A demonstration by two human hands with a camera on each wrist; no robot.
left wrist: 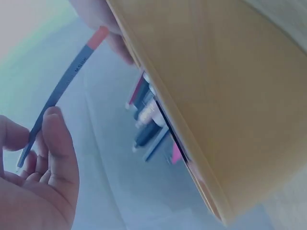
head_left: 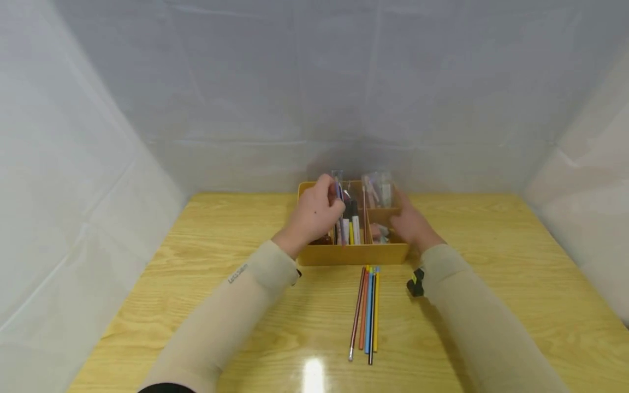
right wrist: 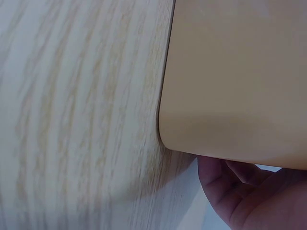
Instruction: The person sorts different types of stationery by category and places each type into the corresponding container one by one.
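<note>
With the left hand (head_left: 314, 215) pinching a pen (left wrist: 62, 86) and the right hand (head_left: 410, 224) gripping the organizer (head_left: 354, 254), a careless pull could snag neighbouring pens.

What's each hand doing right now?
Left hand: pinches a dark pen over the organizer box.
Right hand: rests against the box's side; grip cannot be told.

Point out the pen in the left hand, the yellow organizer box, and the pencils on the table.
pen (left wrist: 62, 84), left wrist view, mid-barrel
yellow organizer box (head_left: 352, 254), head view, front wall
pencils (head_left: 367, 311), head view, middle of the bundle
</note>
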